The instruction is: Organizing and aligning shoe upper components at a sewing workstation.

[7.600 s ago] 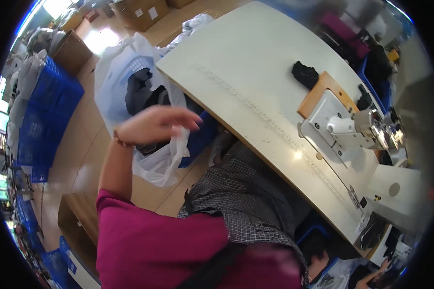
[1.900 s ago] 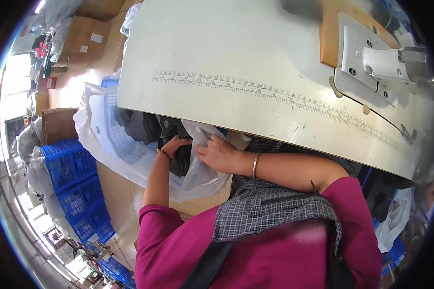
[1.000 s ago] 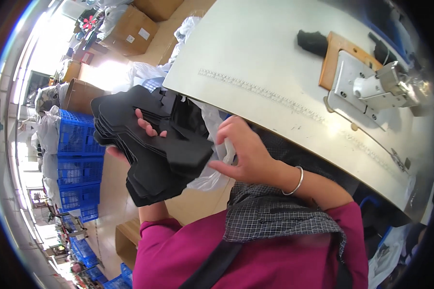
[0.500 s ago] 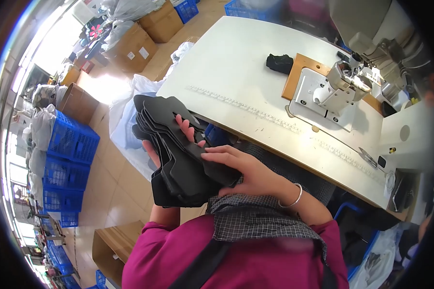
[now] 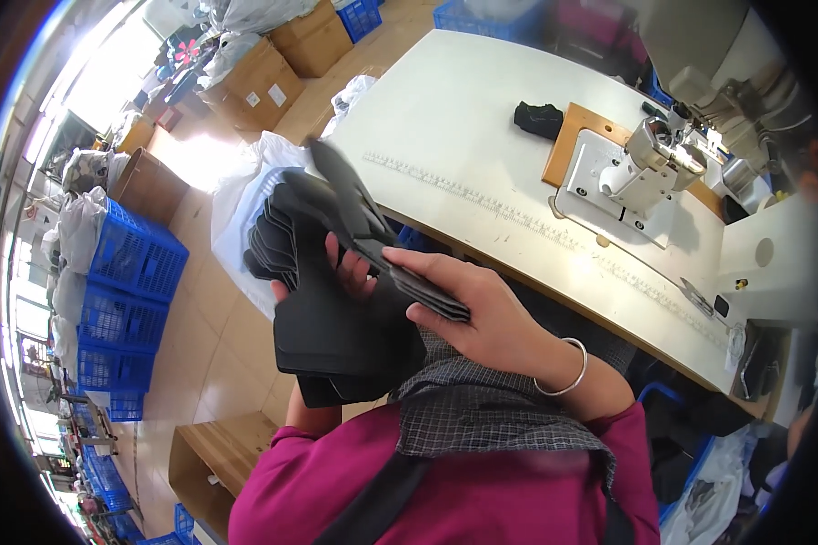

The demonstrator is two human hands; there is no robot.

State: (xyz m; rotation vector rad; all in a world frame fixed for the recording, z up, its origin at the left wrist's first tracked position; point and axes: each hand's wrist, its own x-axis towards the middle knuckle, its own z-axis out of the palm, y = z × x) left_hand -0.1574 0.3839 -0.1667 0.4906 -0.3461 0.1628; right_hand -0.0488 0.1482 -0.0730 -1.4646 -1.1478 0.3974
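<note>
A thick stack of black cut pieces [image 5: 336, 336], flat and shaped with lobes, rests in front of my body. My left hand [image 5: 348, 268] grips this stack from beneath, with its fingertips curled over one side and its palm hidden. Between the thumb and fingers of my right hand [image 5: 468, 304] are a few of the same black pieces [image 5: 350, 195], raised and tilted off the stack. Their far end is smeared by motion. What the pieces are for, and their exact material, I cannot make out.
The white worktable [image 5: 445, 109] carries a sewing machine [image 5: 645, 173], a small black cloth piece [image 5: 538, 119] and scissors [image 5: 695, 295]. A plastic bag [image 5: 236, 236] hangs beside the table's left edge. Blue crates [image 5: 127, 313] and cardboard boxes [image 5: 254, 86] stand to the left.
My right hand has lifted a few black pieces off the stack and tilted them upright. Half a second ago it lay on the stack's near right edge.
</note>
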